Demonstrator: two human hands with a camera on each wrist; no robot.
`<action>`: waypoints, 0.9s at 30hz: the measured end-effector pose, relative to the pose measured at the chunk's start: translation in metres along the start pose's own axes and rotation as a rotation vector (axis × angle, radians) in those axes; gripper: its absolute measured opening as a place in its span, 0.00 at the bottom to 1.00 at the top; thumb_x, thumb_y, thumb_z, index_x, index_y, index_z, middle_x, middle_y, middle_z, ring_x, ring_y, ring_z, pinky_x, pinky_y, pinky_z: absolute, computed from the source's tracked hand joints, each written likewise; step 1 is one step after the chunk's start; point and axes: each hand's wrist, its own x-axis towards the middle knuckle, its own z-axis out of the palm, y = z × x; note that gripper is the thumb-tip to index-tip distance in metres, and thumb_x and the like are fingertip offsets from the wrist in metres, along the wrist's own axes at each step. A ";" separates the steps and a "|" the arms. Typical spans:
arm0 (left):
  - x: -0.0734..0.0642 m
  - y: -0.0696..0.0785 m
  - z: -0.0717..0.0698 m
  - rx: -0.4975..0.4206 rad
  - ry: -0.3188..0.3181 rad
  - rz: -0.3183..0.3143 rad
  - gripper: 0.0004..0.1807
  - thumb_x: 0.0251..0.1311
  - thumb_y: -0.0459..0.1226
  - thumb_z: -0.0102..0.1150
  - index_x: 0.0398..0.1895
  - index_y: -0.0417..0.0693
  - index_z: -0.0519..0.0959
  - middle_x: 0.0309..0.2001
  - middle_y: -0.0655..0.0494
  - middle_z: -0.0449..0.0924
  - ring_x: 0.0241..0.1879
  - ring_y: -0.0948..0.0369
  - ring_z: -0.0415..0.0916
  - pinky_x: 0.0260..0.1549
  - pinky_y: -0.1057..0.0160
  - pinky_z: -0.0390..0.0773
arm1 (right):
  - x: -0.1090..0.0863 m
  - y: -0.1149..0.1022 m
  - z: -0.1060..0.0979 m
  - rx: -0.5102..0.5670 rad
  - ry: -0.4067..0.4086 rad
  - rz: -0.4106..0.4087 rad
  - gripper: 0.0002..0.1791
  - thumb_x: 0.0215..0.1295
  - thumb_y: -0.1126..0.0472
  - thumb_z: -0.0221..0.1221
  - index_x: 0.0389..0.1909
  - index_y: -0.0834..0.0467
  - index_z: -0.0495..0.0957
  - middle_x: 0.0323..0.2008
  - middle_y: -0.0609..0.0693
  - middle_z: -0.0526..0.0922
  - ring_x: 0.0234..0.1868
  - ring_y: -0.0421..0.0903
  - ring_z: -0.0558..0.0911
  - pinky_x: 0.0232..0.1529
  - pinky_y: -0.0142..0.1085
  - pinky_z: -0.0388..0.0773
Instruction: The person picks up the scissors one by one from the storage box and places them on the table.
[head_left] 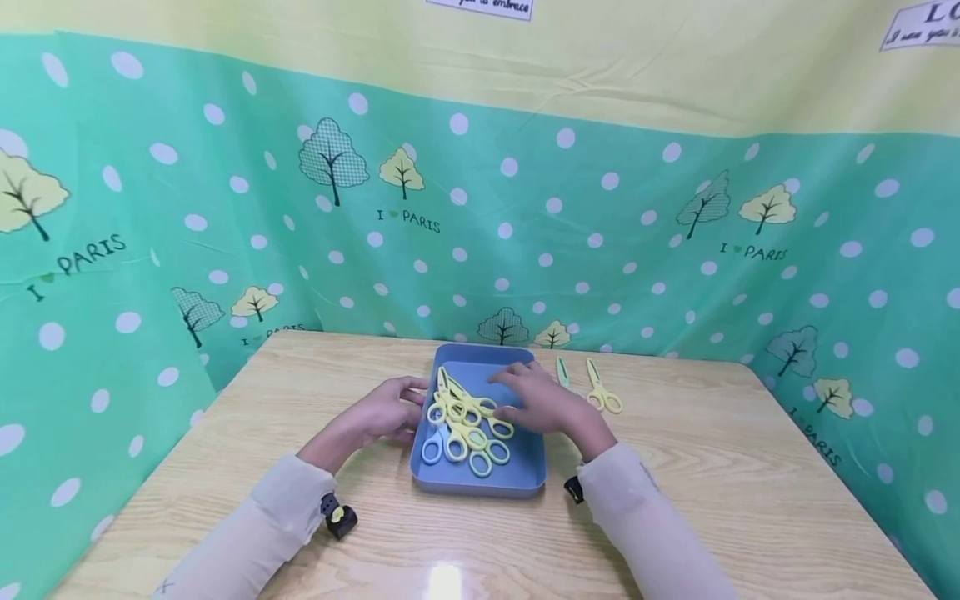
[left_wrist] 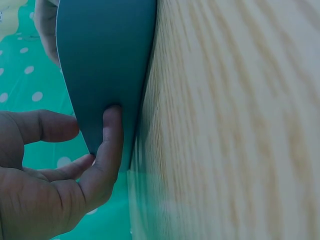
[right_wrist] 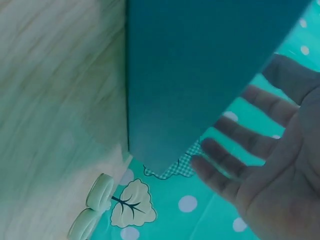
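Note:
A blue plastic tray (head_left: 480, 487) stands on the wooden table with several scissors (head_left: 467, 437) piled in its left half, mostly yellow. A pair with blue handles (head_left: 432, 447) lies at the pile's left side. My left hand (head_left: 388, 410) holds the tray's left side; in the left wrist view one fingertip presses the outer wall (left_wrist: 107, 55) and others are at the rim. My right hand (head_left: 534, 400) hovers over the tray's right part, fingers spread and nothing held. From the right wrist, those fingers (right_wrist: 230, 130) show beyond the tray's slanting rim.
Right of the tray, yellow scissors (head_left: 600, 392) lie on the table (head_left: 697, 467). Beside them is a green pair (head_left: 562, 372), partly hidden by my right hand. A green dotted curtain (head_left: 480, 208) hangs behind the table's far edge and along both sides.

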 end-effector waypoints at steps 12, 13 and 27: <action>0.000 0.001 0.000 0.010 0.005 -0.005 0.39 0.57 0.21 0.53 0.76 0.36 0.60 0.60 0.36 0.70 0.46 0.48 0.83 0.41 0.51 0.88 | 0.020 -0.009 0.003 -0.119 -0.132 -0.077 0.31 0.70 0.45 0.63 0.72 0.47 0.72 0.68 0.53 0.73 0.65 0.54 0.70 0.68 0.53 0.70; 0.000 0.001 0.000 0.008 0.006 -0.006 0.39 0.57 0.21 0.53 0.75 0.36 0.60 0.60 0.36 0.70 0.46 0.48 0.83 0.41 0.51 0.88 | 0.021 -0.009 0.004 -0.126 -0.144 -0.074 0.32 0.69 0.45 0.63 0.72 0.47 0.72 0.68 0.52 0.73 0.66 0.54 0.70 0.68 0.53 0.70; 0.000 0.001 0.000 0.001 0.007 -0.011 0.38 0.58 0.21 0.54 0.75 0.36 0.61 0.60 0.36 0.70 0.45 0.49 0.83 0.41 0.51 0.88 | 0.039 -0.023 0.017 -0.244 -0.282 -0.062 0.33 0.70 0.38 0.59 0.74 0.42 0.69 0.66 0.50 0.74 0.64 0.51 0.70 0.70 0.52 0.68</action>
